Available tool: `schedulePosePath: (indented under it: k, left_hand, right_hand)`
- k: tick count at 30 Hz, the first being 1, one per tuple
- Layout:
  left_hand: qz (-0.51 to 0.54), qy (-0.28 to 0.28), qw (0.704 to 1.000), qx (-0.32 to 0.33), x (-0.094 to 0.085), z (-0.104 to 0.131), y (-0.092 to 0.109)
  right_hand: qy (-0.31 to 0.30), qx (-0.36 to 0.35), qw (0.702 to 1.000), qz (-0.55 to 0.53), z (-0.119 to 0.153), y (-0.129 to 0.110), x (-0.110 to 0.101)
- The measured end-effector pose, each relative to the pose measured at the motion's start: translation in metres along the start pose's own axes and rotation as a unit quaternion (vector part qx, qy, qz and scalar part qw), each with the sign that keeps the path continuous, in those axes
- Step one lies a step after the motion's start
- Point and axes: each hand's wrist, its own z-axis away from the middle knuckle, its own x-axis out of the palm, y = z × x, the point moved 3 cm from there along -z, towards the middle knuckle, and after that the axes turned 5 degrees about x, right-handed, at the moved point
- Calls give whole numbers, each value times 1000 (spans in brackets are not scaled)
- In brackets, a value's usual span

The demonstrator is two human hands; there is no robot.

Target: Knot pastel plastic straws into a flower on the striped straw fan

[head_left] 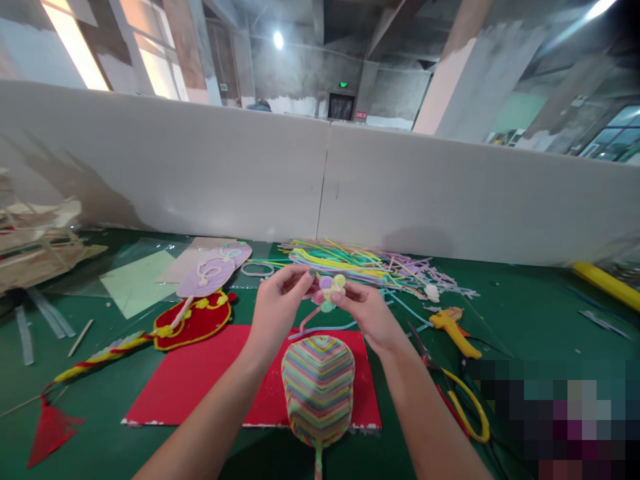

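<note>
A small flower (327,291) with round purple, yellow, green and pink petals is held up between my hands. My right hand (367,313) pinches it from the right. My left hand (284,297) is closed at its left side, thumb against fingers, and seems to grip its edge or a thin strand. A pink stem and a blue pipe cleaner (325,328) show just under the flower. Below them lies a striped pastel fan (319,387) with a wrapped handle, resting on a red sheet (200,380).
Behind my hands spreads a pile of coloured pipe cleaners (345,261). To the left lie a red fan (200,325), a purple fan (206,275), a green paper (137,283) and a red tassel (47,430). Scissors (467,407) and a yellow glue gun (453,331) lie right. A white partition (200,173) borders the table.
</note>
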Motion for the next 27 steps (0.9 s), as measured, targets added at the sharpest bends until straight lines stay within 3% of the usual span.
schedulePosePath:
  k: [8,14,20,27]
  left_hand:
    - [-32,83,995,51,8,14,2]
    - [-62,93,990,81,10,18,2]
    - [-132,88,969,190,13,24,5]
    - [-113,118,972,170,13,23,-3]
  right_hand:
    - [23,22,994,-104,-5,11,-1]
    - [30,22,992,-123,-6,11,0]
    - [43,10,991,-125,-4,8,1]
    - [54,16,987,-148,-4,7,3]
